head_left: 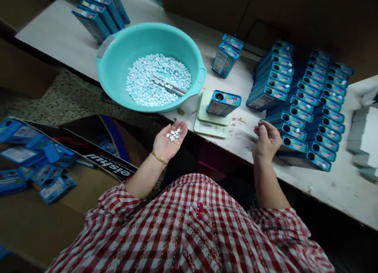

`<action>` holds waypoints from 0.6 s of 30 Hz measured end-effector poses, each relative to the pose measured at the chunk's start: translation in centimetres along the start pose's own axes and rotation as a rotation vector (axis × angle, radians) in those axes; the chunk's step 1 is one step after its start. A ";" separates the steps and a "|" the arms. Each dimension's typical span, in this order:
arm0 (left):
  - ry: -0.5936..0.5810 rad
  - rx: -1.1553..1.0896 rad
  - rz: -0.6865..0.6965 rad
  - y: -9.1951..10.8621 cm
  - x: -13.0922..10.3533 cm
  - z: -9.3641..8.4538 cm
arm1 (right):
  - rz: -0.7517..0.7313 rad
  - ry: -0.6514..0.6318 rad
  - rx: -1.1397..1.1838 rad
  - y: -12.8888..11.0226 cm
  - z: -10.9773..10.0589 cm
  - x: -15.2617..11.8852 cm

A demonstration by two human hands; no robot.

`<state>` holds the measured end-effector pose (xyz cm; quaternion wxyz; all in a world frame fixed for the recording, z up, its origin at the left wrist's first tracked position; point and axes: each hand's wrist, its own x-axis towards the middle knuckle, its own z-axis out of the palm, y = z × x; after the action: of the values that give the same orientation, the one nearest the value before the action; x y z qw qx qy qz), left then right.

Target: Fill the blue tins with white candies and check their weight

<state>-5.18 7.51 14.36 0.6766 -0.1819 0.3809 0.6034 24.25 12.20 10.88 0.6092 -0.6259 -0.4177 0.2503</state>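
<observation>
Palm up, my left hand [169, 141] cups several small white candies [174, 134] just below the turquoise basin's rim. My right hand [266, 142] is closed, thumb against the curled fingers, beside the nearest box in the rows; whatever its fingertips hold is too small to make out. Between my hands, a pale green kitchen scale [205, 122] bears one upright blue candy box [223, 103] with a dark round hole in its top. Many white candies [158, 78] lie in the turquoise basin [115, 88], with a metal scoop [168, 85] resting among them.
Blue boxes [267, 93] stand in rows at the right, some with white candies on their tops. Two more boxes [226, 59] stand behind the scale. At back left are other boxes [94, 23]. A carton [97, 162] at lower left holds loose blue boxes [56, 188].
</observation>
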 end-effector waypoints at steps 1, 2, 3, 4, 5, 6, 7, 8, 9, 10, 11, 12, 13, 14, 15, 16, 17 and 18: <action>-0.002 0.003 -0.001 0.0 0.0 0.1 | 0.011 0.004 -0.006 0.2 0.1 -0.2; -0.003 0.006 -0.002 0.0 0.0 0.1 | 0.019 0.006 -0.010 0.3 0.2 -0.4; -0.003 0.009 -0.002 0.0 0.0 0.2 | 0.025 0.006 -0.011 0.3 0.3 -0.5; 0.000 0.012 -0.002 0.0 -0.1 0.2 | 0.028 0.007 -0.011 0.4 0.4 -0.6; 0.003 0.016 -0.002 0.0 -0.1 0.2 | 0.029 0.006 -0.010 0.3 0.6 -0.6; 0.006 0.019 -0.001 0.0 -0.1 0.2 | 0.029 0.003 -0.007 0.3 0.7 -0.7; 0.008 0.023 0.000 0.0 -0.2 0.1 | 0.028 -0.004 0.001 0.3 0.8 -0.7; 0.009 0.029 0.000 -0.1 -0.2 0.1 | 0.025 -0.012 0.012 0.2 0.9 -0.8; 0.008 0.035 0.000 -0.1 -0.2 0.1 | 0.021 -0.022 0.026 0.2 1.1 -0.9; 0.007 0.041 -0.001 -0.1 -0.2 0.0 | 0.017 -0.032 0.040 0.1 1.2 -0.9; 0.009 0.048 -0.002 -0.2 -0.2 0.0 | 0.016 -0.043 0.050 0.1 1.4 -1.0; 0.013 0.054 -0.003 -0.2 -0.2 0.1 | 0.016 -0.057 0.053 0.0 1.6 -1.1; 0.019 0.059 -0.004 -0.3 -0.2 0.1 | 0.018 -0.075 0.049 -0.1 1.8 -1.1; 0.027 0.063 -0.003 -0.3 -0.3 0.1 | 0.018 -0.096 0.043 -0.2 2.1 -1.1; 0.034 0.066 -0.002 -0.3 -0.3 0.2 | 0.011 -0.124 0.038 -0.3 2.4 -1.1; 0.039 0.069 -0.001 -0.4 -0.3 0.2 | -0.004 -0.159 0.035 -0.4 2.7 -1.0; 0.041 0.071 0.000 -0.4 -0.3 0.3 | -0.026 -0.203 0.032 -0.6 3.1 -0.9; 0.040 0.072 0.001 -0.5 -0.4 0.3 | -0.054 -0.249 0.030 -0.7 3.5 -0.7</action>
<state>-4.65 7.36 14.69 0.6746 -0.1694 0.4159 0.5858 20.86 13.46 10.99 0.5685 -0.5693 -0.5029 0.3158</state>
